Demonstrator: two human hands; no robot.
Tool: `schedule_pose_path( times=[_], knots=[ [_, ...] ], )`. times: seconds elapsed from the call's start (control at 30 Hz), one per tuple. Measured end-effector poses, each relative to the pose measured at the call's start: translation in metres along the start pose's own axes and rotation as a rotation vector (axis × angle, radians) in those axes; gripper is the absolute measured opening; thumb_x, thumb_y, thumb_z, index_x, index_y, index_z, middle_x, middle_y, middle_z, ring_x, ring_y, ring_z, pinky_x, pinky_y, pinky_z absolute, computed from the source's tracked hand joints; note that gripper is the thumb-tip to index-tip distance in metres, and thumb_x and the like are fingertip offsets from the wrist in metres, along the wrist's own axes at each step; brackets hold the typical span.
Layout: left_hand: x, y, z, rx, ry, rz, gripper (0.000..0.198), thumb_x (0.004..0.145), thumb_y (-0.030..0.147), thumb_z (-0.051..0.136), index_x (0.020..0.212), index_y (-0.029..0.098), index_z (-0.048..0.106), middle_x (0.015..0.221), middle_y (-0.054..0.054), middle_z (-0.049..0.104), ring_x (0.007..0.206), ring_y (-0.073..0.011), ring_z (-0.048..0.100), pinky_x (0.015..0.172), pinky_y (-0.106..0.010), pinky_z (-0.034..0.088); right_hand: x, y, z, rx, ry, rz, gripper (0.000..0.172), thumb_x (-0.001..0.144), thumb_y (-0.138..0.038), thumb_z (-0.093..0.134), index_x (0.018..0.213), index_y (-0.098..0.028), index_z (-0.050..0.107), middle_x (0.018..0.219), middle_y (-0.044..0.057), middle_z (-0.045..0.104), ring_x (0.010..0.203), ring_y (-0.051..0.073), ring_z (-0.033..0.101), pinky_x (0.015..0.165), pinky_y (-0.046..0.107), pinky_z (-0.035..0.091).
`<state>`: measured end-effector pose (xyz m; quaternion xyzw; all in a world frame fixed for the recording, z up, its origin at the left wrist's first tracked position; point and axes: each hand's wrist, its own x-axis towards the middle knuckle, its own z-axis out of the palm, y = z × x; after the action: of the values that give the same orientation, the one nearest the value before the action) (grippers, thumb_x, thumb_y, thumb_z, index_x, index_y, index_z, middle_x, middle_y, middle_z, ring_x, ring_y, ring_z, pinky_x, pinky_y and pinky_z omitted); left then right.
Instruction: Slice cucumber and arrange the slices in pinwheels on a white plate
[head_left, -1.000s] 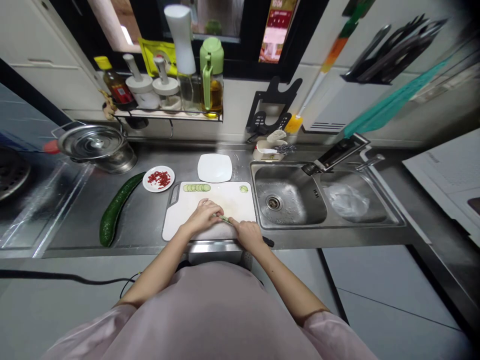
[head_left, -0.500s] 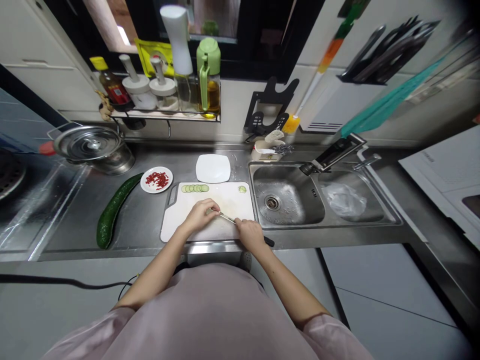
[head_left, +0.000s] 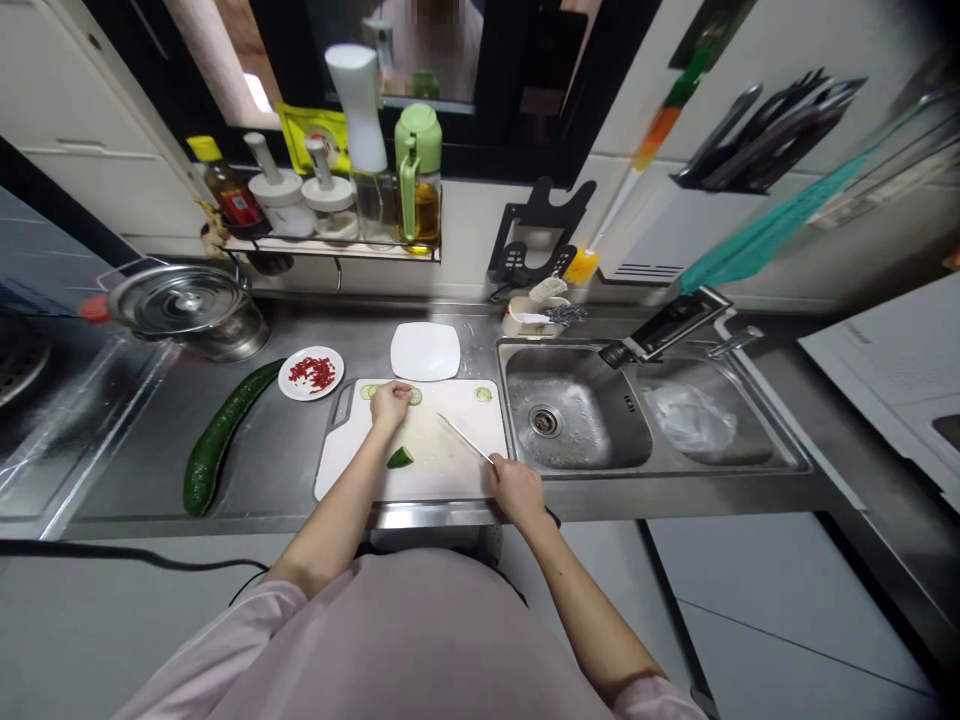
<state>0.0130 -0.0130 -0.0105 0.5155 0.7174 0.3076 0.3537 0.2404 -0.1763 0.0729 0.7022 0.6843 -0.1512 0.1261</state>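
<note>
My right hand (head_left: 519, 490) is wrapped round the handle of a kitchen knife (head_left: 465, 437), whose blade points up and left over the white cutting board (head_left: 457, 480). At the board's back edge, my left hand (head_left: 390, 407) has its fingers pinched on a pale green cucumber slice (head_left: 415, 397), at the right end of a row of cucumber slices (head_left: 367, 392) that it partly hides. A short dark-green cucumber piece (head_left: 400, 457) lies on the board below this hand. One more small cut piece (head_left: 484, 395) sits at the back right corner.
Left of the board are a whole cucumber (head_left: 225, 440) and a white plate of chopped red pieces (head_left: 303, 393). Behind it stands a square white plate (head_left: 425, 352). A sink (head_left: 577, 400) adjoins on the right. A lidded pot (head_left: 217, 325) stands back left.
My left hand has moved up and left from the knife tip to the slice row. The cucumber piece now lies on the board. The knife has shifted slightly down and right.
</note>
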Motion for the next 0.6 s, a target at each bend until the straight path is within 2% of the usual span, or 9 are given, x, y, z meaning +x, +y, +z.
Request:
schedule_pose_path(
  times=[0.23, 0.43, 0.53, 0.6],
  knots=[
    [0.01, 0.007, 0.004, 0.227, 0.031, 0.14, 0.017, 0.075, 0.02, 0.057, 0.088, 0.022, 0.068, 0.078, -0.003, 0.069, 0.078, -0.0186, 0.062, 0.075, -0.029, 0.044, 0.002, 0.003, 0.002, 0.025, -0.02, 0.036, 0.031, 0.1, -0.034, 0.031, 0.105, -0.022, 0.059, 0.095, 0.008, 0.072, 0.088, 0.019, 0.067, 0.07, 0.026, 0.038],
    [0.011, 0.004, 0.004, 0.261, 0.047, 0.25, 0.015, 0.077, 0.022, 0.057, 0.087, 0.02, 0.068, 0.087, -0.007, 0.067, 0.09, -0.0223, 0.059, 0.084, -0.034, 0.044, 0.006, 0.004, 0.001, 0.025, -0.024, 0.047, 0.036, 0.1, -0.036, 0.029, 0.104, -0.021, 0.061, 0.093, 0.009, 0.072, 0.09, 0.02, 0.067, 0.072, 0.027, 0.038],
    [0.004, 0.016, -0.003, 0.228, 0.117, 0.272, 0.018, 0.081, 0.027, 0.057, 0.092, 0.02, 0.069, 0.096, -0.009, 0.066, 0.099, -0.025, 0.057, 0.09, -0.039, 0.043, 0.007, 0.005, -0.002, 0.006, -0.036, 0.021, 0.034, 0.1, -0.033, 0.029, 0.105, -0.022, 0.061, 0.095, 0.009, 0.071, 0.09, 0.019, 0.066, 0.073, 0.027, 0.039],
    [-0.008, 0.031, -0.008, 0.185, 0.115, 0.345, 0.024, 0.084, 0.033, 0.056, 0.1, 0.02, 0.069, 0.104, -0.01, 0.065, 0.102, -0.0254, 0.057, 0.093, -0.04, 0.042, 0.008, 0.004, -0.004, -0.02, -0.051, -0.008, 0.032, 0.099, -0.029, 0.03, 0.106, -0.022, 0.061, 0.095, 0.009, 0.071, 0.091, 0.019, 0.066, 0.073, 0.027, 0.039]
  ],
)
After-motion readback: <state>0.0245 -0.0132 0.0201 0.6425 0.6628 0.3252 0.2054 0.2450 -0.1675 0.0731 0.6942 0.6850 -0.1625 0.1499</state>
